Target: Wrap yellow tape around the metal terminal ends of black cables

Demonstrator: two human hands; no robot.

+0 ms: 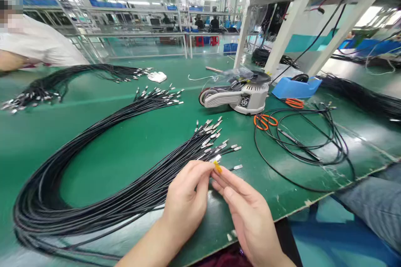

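Note:
My left hand point(184, 200) and my right hand point(244, 208) meet near the front edge of the green table point(125, 150). Both pinch the end of one thin black cable where a small piece of yellow tape point(217, 167) shows between the fingertips. That cable belongs to a big looped bundle of black cables point(78, 192) with metal connector ends point(213, 137) fanned out just beyond my fingers.
A grey tape dispenser point(238, 94) stands mid-table, with orange scissors point(265, 121), a loose cable coil point(307, 142) and a blue tray point(296, 87) to its right. More cable bundles point(62, 83) lie far left, near another person in white point(34, 44).

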